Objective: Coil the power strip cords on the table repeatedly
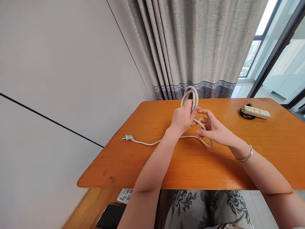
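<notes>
My left hand is closed around the white power cord, whose loops stand up above the fist. Close on its right, my right hand has its thumb and fingers curled loosely about the same cord, just below the bundle. From there the cord drops to the tabletop and runs left behind my left forearm. It ends in a white plug lying on the left part of the table, prongs facing left. Part of the coil is hidden by my left fingers.
On the right of the wooden table lies a white power strip with its black cord bundled beside it. A grey curtain hangs behind the far edge. A wall borders the left. Below the table is a dark flat object.
</notes>
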`<act>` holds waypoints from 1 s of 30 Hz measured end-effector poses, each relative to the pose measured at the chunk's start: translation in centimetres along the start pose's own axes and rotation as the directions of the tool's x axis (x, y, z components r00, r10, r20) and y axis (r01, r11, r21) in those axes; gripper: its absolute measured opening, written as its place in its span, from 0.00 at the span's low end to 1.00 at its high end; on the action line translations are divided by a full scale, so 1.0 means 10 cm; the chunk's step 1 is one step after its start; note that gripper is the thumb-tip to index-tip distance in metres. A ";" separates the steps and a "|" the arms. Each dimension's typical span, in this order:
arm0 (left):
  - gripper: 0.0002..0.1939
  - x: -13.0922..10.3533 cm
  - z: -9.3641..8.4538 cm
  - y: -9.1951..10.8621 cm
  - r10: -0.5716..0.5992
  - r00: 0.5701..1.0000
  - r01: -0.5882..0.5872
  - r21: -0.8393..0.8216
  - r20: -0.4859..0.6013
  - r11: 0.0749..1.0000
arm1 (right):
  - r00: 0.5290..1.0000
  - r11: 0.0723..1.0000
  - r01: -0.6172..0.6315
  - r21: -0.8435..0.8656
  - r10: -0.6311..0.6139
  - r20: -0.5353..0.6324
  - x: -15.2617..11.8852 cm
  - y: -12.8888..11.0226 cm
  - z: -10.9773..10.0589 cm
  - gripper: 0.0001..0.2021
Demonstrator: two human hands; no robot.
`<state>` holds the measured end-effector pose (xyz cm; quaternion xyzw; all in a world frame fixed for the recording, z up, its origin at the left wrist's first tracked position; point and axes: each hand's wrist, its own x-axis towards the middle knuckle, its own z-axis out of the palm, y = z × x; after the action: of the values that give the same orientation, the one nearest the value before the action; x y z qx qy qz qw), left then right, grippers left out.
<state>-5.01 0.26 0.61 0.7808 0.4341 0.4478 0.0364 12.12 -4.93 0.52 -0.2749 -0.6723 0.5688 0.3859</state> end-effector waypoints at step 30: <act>0.30 -0.09 -0.18 0.18 0.418 0.554 0.649 -0.688 0.720 0.325 | 0.952 0.910 0.300 -0.288 -0.305 0.028 -0.08 -0.24 -0.51 0.24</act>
<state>-5.41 -2.10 1.88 0.6716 0.0836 0.1831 0.7130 16.97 -3.24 3.00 -0.2259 -0.7791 0.3955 0.4307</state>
